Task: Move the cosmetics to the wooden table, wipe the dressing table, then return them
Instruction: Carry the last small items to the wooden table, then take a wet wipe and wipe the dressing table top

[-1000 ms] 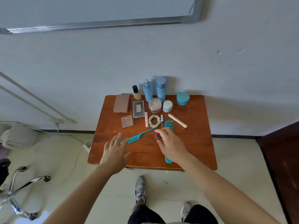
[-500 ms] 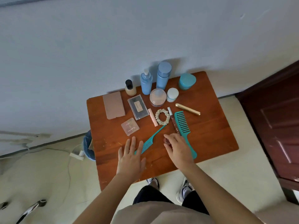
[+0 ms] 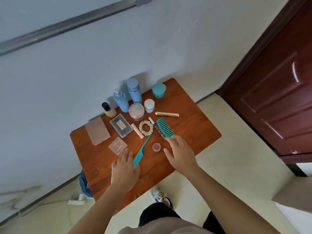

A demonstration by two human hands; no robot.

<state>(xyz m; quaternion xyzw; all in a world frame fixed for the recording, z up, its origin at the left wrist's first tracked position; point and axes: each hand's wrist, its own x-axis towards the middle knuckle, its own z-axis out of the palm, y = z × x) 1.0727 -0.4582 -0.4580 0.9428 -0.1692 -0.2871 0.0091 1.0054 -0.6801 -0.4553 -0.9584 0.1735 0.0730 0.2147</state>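
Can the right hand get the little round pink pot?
Probably yes. The little pink pot sits on the wooden table just beside the thumb of the right hand, which is open, and nothing lies between them.

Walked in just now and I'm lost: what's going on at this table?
A person stands over a wooden table crowded with cosmetics. The right hand, open, reaches onto the wide-tooth comb; the left hand lies open beside the tail comb. A small pink pot sits free between them. Neither hand holds anything.
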